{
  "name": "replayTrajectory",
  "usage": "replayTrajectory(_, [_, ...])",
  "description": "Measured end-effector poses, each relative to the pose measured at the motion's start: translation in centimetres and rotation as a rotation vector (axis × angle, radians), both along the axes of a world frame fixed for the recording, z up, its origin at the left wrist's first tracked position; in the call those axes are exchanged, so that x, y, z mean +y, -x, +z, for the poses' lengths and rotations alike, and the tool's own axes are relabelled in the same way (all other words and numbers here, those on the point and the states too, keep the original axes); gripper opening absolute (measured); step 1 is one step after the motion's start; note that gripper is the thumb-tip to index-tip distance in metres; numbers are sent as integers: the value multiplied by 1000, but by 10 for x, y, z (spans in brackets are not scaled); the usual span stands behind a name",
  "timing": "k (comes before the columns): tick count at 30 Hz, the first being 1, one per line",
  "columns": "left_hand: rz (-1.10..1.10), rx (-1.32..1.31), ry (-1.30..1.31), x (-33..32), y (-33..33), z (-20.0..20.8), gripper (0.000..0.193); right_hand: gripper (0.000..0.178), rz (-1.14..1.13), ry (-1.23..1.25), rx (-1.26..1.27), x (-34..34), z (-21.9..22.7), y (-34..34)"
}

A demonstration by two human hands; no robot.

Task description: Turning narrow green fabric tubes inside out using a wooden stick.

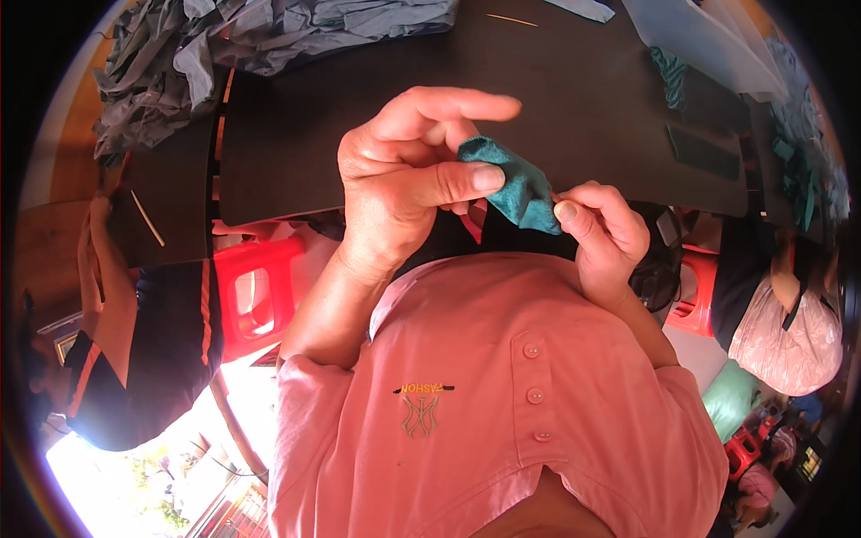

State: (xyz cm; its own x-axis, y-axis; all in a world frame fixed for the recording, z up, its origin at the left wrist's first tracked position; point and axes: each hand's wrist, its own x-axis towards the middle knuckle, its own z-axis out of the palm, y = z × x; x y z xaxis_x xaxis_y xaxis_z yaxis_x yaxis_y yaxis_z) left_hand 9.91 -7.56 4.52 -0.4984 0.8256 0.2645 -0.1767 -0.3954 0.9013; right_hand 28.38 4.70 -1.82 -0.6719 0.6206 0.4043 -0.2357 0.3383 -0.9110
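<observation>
A small piece of teal velvety cloth [522, 190], bunched like a little pouch, is held up between my hands, in front of my chest near the table's edge. My left hand [395, 175] pinches its upper left end under the thumb, with the index finger stretched out above it. At the cloth's right end my right hand [610, 235] is closed, thumb against curled fingers. A thin brownish tip shows there beside the thumb; most of what that hand grips is hidden.
Grey cloth pieces [332, 31] are heaped at the far left of the dark table [359, 134]. Thin sticks [511, 19] lie on it. Translucent plastic [717, 45] and teal strips [668, 76] are far right. People sit on both sides, near red stools [256, 296].
</observation>
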Motion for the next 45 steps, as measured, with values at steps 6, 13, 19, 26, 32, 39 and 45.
replayTrajectory(6, [-16,22,4,-2,1,1,60,7,-54,-188,13,1,4,2])
replayTrajectory(13, [-59,-72,33,1,-3,-2,66,6,76,205,8,-4,0,5])
replayTrajectory(19, [-46,-9,97,-4,-6,11,72,8,11,-150,-35,2,6,-2])
replayTrajectory(26, [-108,-43,92,0,-7,4,73,10,-110,-309,-28,-3,10,-3])
replayTrajectory(32, [-80,-80,25,5,-8,-10,71,8,-11,-55,-32,-4,2,2])
replayTrajectory(39, [-114,30,63,-1,-5,-8,69,9,22,117,69,-1,2,2])
replayTrajectory(45, [354,557,279,-22,1,14,53,17,-153,-139,103,2,-2,2])
